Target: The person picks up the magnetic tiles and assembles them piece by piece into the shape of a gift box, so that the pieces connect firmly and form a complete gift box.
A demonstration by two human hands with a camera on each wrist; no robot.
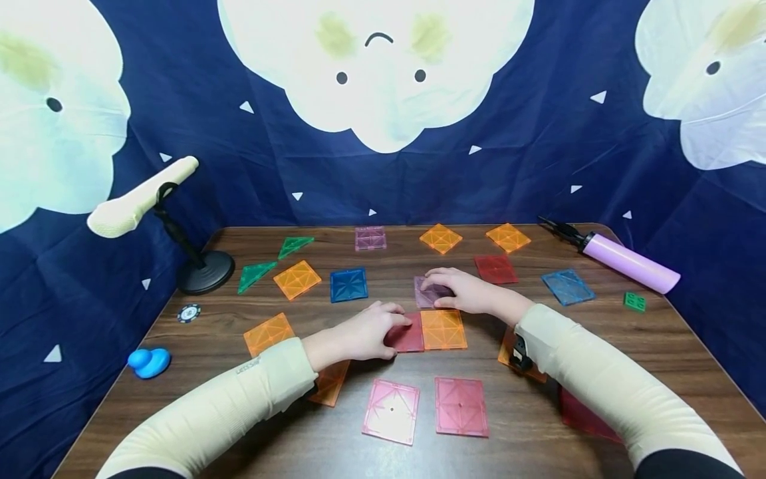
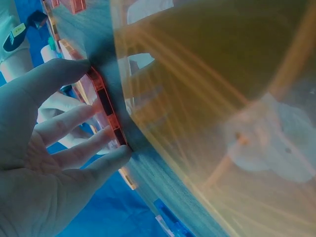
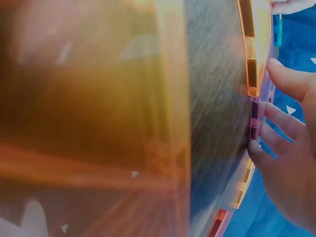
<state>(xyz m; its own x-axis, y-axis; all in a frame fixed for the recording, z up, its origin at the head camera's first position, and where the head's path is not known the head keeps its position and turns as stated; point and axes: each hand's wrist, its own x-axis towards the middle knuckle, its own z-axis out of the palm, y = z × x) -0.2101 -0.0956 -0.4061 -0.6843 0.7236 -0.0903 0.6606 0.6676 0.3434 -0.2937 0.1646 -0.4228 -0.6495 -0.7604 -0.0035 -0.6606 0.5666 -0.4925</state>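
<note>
Near the table's middle, a red square magnetic tile (image 1: 409,334) lies edge to edge with an orange square tile (image 1: 443,329). My left hand (image 1: 372,330) grips the red tile at its left side; in the left wrist view, thumb and little finger span that tile's edge (image 2: 106,103). A purple square tile (image 1: 423,294) lies just behind the red and orange pair. My right hand (image 1: 467,291) holds it from the right, fingers bent over it and thumb near the orange tile. In the right wrist view, fingertips touch the purple edge (image 3: 254,118).
Two pink tiles (image 1: 461,406) lie in front. A dark blue tile (image 1: 349,285), a dark red tile (image 1: 496,269) and several orange ones surround the hands. A black stand (image 1: 205,272) and blue duck (image 1: 149,362) are left; a purple pump (image 1: 631,263) and green brick (image 1: 635,301) right.
</note>
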